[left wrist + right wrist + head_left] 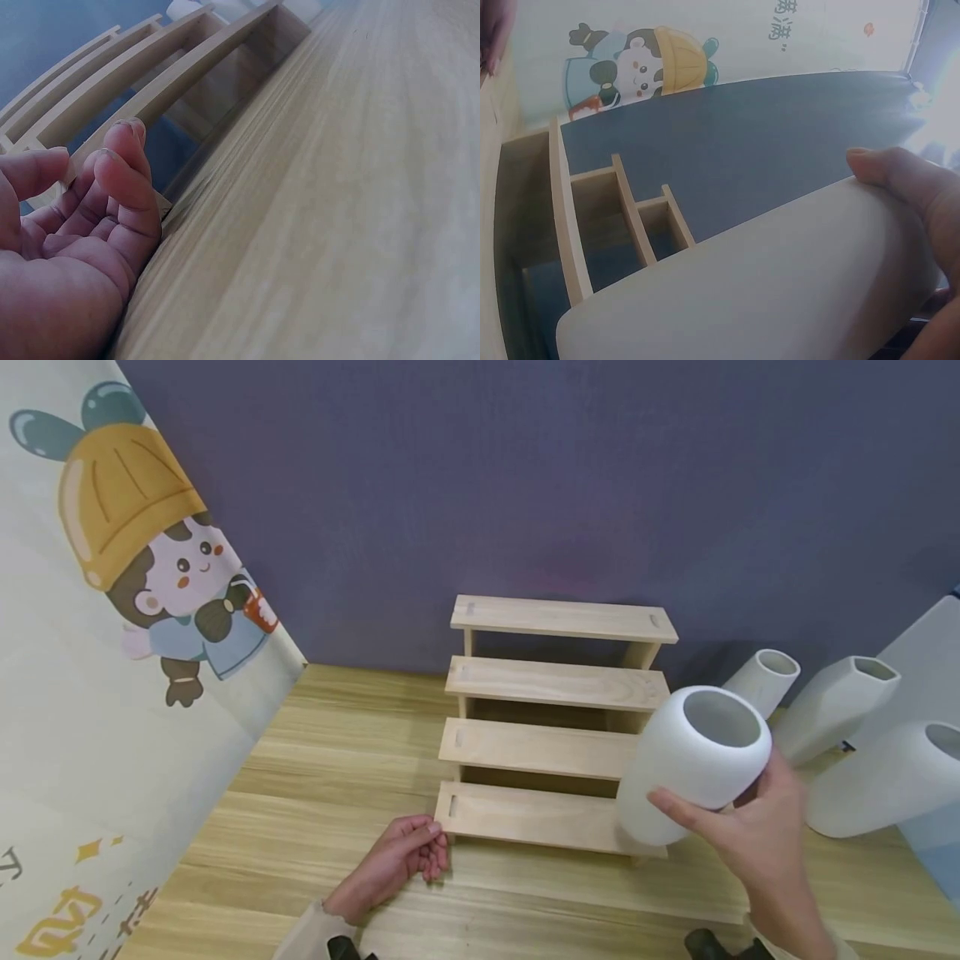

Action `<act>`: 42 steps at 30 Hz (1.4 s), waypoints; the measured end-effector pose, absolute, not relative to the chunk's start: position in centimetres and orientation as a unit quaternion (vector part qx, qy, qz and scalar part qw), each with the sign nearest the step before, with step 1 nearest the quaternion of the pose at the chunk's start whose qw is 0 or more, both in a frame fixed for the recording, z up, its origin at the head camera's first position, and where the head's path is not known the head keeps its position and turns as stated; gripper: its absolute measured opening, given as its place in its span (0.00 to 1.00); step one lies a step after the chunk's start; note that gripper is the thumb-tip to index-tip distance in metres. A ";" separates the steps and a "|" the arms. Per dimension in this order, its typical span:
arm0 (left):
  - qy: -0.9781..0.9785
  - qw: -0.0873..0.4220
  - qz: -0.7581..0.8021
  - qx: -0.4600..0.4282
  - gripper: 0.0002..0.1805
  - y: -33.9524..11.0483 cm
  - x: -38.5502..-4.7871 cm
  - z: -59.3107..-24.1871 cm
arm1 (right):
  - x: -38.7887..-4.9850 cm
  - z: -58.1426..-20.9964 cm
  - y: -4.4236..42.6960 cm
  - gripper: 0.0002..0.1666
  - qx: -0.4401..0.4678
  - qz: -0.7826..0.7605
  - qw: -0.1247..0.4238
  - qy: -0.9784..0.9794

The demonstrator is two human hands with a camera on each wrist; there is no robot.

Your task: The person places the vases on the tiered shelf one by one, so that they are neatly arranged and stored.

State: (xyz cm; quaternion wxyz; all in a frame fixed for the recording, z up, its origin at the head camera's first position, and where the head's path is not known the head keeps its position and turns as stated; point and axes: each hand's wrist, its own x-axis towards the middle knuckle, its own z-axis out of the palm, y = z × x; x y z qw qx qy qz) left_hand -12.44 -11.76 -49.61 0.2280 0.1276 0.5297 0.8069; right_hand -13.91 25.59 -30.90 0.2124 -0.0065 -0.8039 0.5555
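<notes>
My right hand (pixel 765 827) grips a rounded white vase (pixel 667 777) by its lower right side, thumb at the front. The vase is slightly tilted, its mouth facing up, and overlaps the right end of the lowest steps. In the right wrist view, the vase (pixel 757 292) fills the lower part, with my thumb along its edge. A pale wooden stepped rack (pixel 525 814) stands on the wooden surface. At the front left corner of its lowest step, my left hand (pixel 401 856) holds the edge between thumb and curled fingers; the left wrist view shows this corner partly hidden.
Three more white vases stand to the right: a slim one (pixel 765 681), an angular one (pixel 832 710) and a broad one (pixel 885 781). A dark blue panel (pixel 525 485) rises behind the rack. A wall with a cartoon figure (pixel 180 568) borders the left side.
</notes>
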 end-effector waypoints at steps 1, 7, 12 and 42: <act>0.530 0.229 0.807 0.126 0.15 -11.8 -12.4 -49.6 | -13.9 -30.9 25.4 0.57 -0.003 0.561 0.211 -0.800; 0.531 0.232 0.806 0.121 0.15 -11.8 -12.4 -49.6 | -14.1 -31.0 24.6 0.59 0.020 0.556 0.215 -0.803; 0.529 0.233 0.807 0.120 0.15 -11.8 -12.4 -49.6 | -14.3 -30.9 23.9 0.59 0.041 0.561 0.216 -0.798; 0.521 0.226 0.812 0.135 0.15 -11.8 -12.4 -49.5 | -15.0 -31.7 19.6 0.58 0.126 0.575 0.184 -0.787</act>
